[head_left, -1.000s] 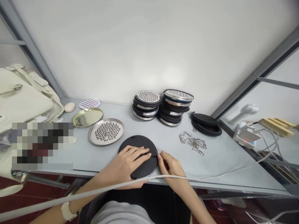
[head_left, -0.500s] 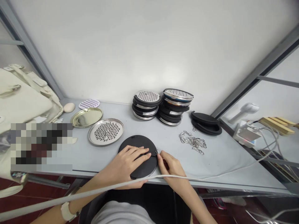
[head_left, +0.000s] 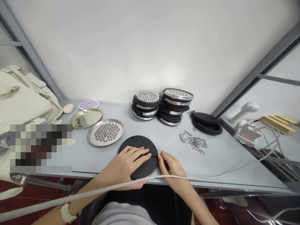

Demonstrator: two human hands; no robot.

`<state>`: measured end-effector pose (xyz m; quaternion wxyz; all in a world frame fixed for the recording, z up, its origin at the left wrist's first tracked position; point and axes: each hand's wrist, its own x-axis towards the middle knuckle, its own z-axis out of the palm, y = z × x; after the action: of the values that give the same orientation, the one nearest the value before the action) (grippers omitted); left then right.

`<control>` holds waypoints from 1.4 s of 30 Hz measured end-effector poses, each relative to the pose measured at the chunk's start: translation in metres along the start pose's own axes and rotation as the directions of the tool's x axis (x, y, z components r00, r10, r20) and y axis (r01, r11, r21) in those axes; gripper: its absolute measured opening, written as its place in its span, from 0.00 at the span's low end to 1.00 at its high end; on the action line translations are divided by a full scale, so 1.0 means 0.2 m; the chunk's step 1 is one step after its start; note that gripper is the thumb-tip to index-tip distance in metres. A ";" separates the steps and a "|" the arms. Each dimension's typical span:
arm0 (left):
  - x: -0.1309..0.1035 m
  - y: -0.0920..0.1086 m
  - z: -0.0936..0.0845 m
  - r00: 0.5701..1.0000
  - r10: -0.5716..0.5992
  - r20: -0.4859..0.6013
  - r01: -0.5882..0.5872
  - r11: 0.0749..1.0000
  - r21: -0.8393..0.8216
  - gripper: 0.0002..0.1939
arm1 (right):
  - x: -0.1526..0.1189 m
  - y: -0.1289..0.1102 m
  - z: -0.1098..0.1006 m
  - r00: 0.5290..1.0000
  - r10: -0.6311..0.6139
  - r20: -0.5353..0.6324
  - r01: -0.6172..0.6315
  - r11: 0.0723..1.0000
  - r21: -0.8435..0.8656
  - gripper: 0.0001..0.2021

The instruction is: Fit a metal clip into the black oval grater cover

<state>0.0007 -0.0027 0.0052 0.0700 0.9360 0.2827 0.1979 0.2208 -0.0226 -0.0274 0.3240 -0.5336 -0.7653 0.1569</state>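
Observation:
A black round case [head_left: 138, 142] with a seam across it and a small slot near its far edge lies at the table's front edge. My left hand [head_left: 127, 164] rests over it, fingers across the top and thumb at the near rim, holding it steady. My right hand [head_left: 172, 167] pinches a small metal clip [head_left: 157, 152] against the case's right edge, where the seam ends. The fingertips hide part of the clip. To the right lies a loose pile of similar metal clips [head_left: 195, 142]. A round metal grater plate [head_left: 106, 132] is left of the case.
Two stacks of round graters [head_left: 147, 97] [head_left: 175, 107] stand by the wall. Black covers [head_left: 206, 120] lie at the right. A gold-coloured lid [head_left: 86, 118], a purple perforated disc [head_left: 89, 104] and a white bag [head_left: 25, 100] are at left. A white cable [head_left: 105, 190] crosses in front of my forearms.
The view has shifted very slightly. Both hands stay in the same place on the case, and the clip remains at its right edge.

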 end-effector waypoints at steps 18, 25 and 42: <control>0.00 0.00 0.00 1.000 -0.008 0.029 0.009 1.000 -0.012 0.31 | -0.01 0.00 0.00 1.000 0.021 0.020 -0.021 0.999 0.026 0.13; 0.00 0.00 0.00 1.000 -0.004 0.023 0.004 1.000 -0.013 0.31 | -0.01 0.01 0.00 1.000 0.021 0.014 -0.022 1.000 0.022 0.13; -0.01 -0.01 0.00 1.000 -0.007 0.025 0.007 1.000 0.002 0.31 | 0.00 0.01 0.00 1.000 0.019 0.014 -0.020 0.999 0.041 0.13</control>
<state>-0.0005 -0.0025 0.0040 0.0734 0.9374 0.2852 0.1858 0.2223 -0.0221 -0.0294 0.3281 -0.5330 -0.7589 0.1796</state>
